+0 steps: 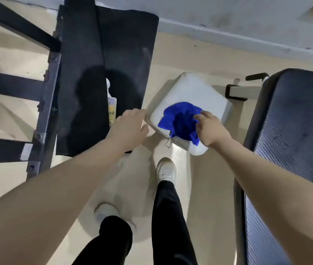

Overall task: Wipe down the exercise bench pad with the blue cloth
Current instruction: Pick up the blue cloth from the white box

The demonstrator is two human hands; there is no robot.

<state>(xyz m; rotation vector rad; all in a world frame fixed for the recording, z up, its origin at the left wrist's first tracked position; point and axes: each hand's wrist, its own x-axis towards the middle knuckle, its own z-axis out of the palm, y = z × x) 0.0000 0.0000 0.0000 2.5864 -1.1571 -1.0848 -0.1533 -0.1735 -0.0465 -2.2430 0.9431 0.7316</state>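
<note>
Head view showed the person standing and looking down at both hands, stretched out over the floor. The blue cloth (180, 119) lay crumpled on a white pad (190, 92), and the right hand (210, 129) was on the cloth's right edge, its fingers bent onto the fabric; whether they already pinched it, I cannot tell. The left hand (128, 127) was spread, holding nothing, its fingertips just beside the left corner of the white pad.

The step in hand seemed to be picking up the cloth. To do it well, the right hand should gather the folds into one firm bundle, so no corner hangs loose, and leave a flat face for wiping. The left hand could steady the white pad meanwhile.

The dark bench pad (293, 131) stood to the right of the right hand, apart from the cloth. Another dark pad (102, 64) on a metal frame (44, 104) was beyond the left hand.

Counted: one blue cloth, one white pad, two dark pads, two hands, two white shoes (166, 172).
</note>
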